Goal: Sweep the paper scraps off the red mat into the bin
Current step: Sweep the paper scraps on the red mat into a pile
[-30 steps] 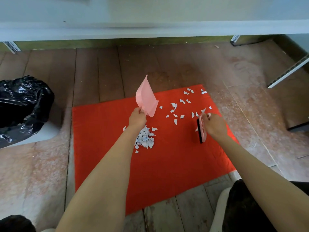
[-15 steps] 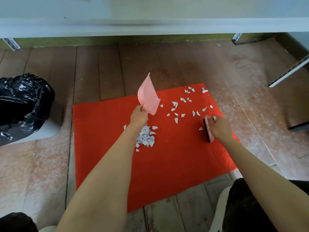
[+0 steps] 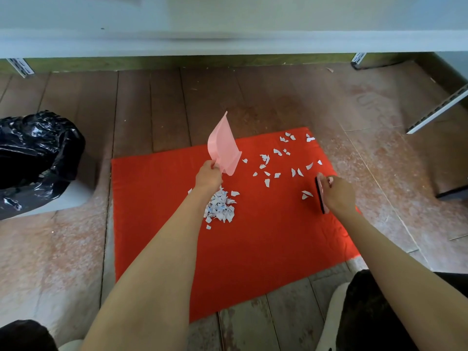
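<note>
The left hand [image 3: 209,177] is closed on the handle of a pink dustpan [image 3: 224,150], tipped up above the mat [image 3: 253,236] beside a heap [image 3: 220,207] of scraps. The right hand [image 3: 338,195] grips a brush [image 3: 320,195] at the mat's right edge, bristles toward loose scraps [image 3: 278,163]. Since a second ago the brush has drawn slightly right and nearer; the bin [image 3: 35,158] stands left, well apart.

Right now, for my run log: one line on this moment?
left hand: dustpan raised | right hand: brush on mat | scraps unswept
</note>
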